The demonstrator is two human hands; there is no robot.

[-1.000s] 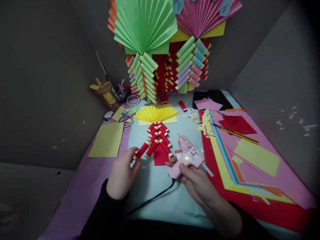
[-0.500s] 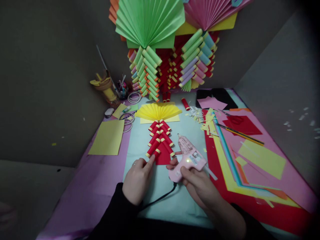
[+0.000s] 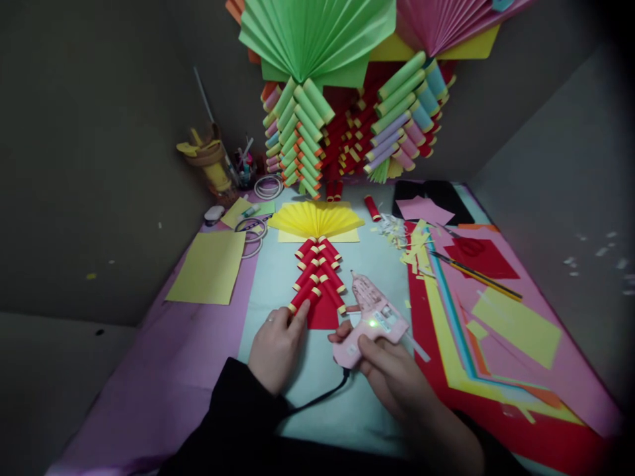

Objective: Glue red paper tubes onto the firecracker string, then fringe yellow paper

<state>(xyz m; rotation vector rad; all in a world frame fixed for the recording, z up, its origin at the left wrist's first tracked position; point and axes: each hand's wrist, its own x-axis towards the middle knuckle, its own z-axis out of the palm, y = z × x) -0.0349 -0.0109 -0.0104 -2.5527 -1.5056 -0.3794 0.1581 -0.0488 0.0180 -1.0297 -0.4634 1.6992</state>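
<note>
While left hand (image 3: 276,349) touches lowest left red roll (image 3: 309,297), pinch or press unclear, roll's long axis slants up-right, away from that nearer hand; farther right, pink glue gun (image 3: 373,322) clasped in right hand (image 3: 391,369), nozzle up-left.

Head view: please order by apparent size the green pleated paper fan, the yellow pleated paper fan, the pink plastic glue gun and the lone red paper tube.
1. Green fan, though cut off.
2. Yellow fan and pink glue gun: unsure; they look close, and the gun is nearer the camera.
3. Lone red tube.
</note>
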